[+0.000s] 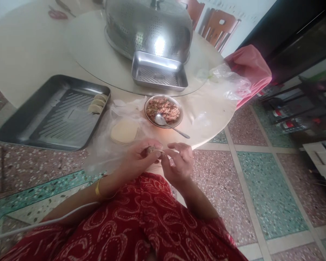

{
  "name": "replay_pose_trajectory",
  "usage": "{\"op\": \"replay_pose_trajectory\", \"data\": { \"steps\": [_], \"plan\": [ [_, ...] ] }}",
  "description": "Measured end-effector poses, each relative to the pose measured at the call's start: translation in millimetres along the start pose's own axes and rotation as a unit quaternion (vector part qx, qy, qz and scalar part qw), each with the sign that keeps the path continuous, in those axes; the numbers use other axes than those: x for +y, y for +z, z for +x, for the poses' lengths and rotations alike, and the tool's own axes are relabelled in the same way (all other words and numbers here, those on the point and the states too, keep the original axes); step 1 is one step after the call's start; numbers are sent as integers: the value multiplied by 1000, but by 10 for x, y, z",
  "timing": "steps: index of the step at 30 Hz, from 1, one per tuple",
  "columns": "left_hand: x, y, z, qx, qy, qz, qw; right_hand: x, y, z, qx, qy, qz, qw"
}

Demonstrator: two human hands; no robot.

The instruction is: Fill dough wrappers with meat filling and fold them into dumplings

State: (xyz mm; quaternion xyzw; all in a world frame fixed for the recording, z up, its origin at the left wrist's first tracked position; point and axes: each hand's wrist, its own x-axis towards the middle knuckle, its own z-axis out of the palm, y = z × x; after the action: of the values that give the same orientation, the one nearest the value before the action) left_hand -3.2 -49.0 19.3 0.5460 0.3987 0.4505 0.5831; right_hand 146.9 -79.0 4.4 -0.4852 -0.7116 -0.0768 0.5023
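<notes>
Both grips, in my head view, are clamped on one small dumpling (151, 149): left hand (139, 154) cradling it, right hand (179, 160) pinching its thin edge. It is near the table's (206, 130) edge, greyish, partly hidden. I see smooth round wrappers (124, 131) on crinkled plastic (99, 159), coarse filling (167, 108) in a round bowl (182, 116), pale crescents (95, 108) in a ribbed, dark tray (67, 121).

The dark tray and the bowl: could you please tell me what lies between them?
In the head view, thin plastic with pale round wrappers on it lies between the dark tray and the bowl.
</notes>
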Motion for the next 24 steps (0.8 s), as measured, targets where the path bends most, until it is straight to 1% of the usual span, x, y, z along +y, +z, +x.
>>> {"op": "replay_pose_trajectory", "data": {
  "steps": [2, 4, 7, 9, 14, 16, 20, 24],
  "plan": [
    [-9, 2, 1, -2, -7, 6, 1000, 11, -7, -24, -3, 8, 17, 1000],
    [-13, 4, -1, -3, -6, 6, 1000, 32, -35, -38, -10, 29, 63, 998],
    [7, 8, -14, -9, 9, 21, 1000, 63, -95, -58, -27, 87, 135, 987],
    [28, 10, -29, -12, 27, 46, 998, 69, -122, -75, -29, 105, 148, 983],
    [25, -7, -60, -21, 96, 126, 987, 24, -117, -94, 10, 61, 122, 991],
    [7, -13, -67, -25, 116, 155, 981, 10, -119, -86, 18, 56, 106, 993],
    [-20, -6, -77, -25, 154, 199, 968, 11, -155, -78, 16, 64, 84, 994],
    [-29, 14, -68, -33, 199, 228, 953, 26, -191, -79, 1, 61, 61, 996]
  ]
}}
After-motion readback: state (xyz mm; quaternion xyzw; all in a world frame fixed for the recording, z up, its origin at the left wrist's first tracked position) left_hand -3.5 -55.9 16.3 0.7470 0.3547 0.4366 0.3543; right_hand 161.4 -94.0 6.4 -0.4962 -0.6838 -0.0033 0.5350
